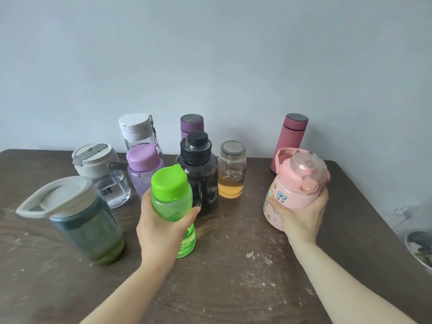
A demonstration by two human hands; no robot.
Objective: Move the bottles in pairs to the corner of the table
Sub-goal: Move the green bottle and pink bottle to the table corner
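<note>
Gripping one bottle in each hand, a pair is in hand for transfer. The green bottle [173, 206] is clasped around its middle by the left hand [161, 228], fingers curled round the body, thumb on the near side. The pink bottle [297, 190] is clasped by the right hand [301, 216], fingers wrapped on its lower body. Whether either base is clear of the table [233, 265] cannot be told; the pink one looks tilted and slightly raised.

Step judged: first pair grasped, carry not yet completed. Which corner is meant is not shown. The far right corner, by the red flask [289, 141], is the nearest open ground for the pink bottle.

Next move calls for: both bottles kept upright, lids up, and set down side by side.

Surroundings:
- teal jug [86, 220] near left, just beside the left wrist; could be knocked if the arm swings left.
- black bottle [198, 169] close behind the green one.
- amber jar [231, 169] right of the black bottle, part filled.
- lilac bottle [143, 169], clear jug [100, 171], white-capped bottle [138, 129], purple flask [192, 125] crowded at the back left.

The cluster blocks a straight path to the far left corner.
</note>
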